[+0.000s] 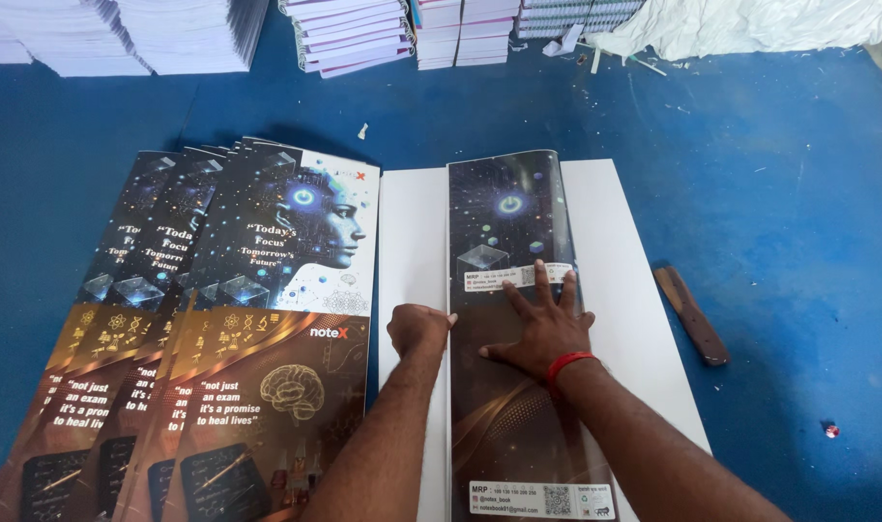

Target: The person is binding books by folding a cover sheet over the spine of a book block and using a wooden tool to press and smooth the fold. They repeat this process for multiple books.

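- Right now, the right hand [542, 329] is pressing flat, fingers spread and released, on a dark glossy cover sheet [506, 290] running down the centre of the frame.
- The left hand [418, 329] is clenching into a loose fist, knuckles bearing on the cover sheet's left edge; it is gripping nothing that I can see.
- The cover sheet is lying on a white board [615, 261] (its top right corner is curling up a little), and the board is resting on the blue floor [789, 213].
- A white rectangular label [513, 275] is sitting just above the right fingertips; a second white label [542, 500] is showing at the bottom centre.
- A fanned stack of printed covers [218, 338], dark blue above and brown below, is filling the left of the frame.
- A brown wooden stick [690, 314] is lying at right, apart from the board.
- White paper stacks [122, 34] are lining the upper left edge.
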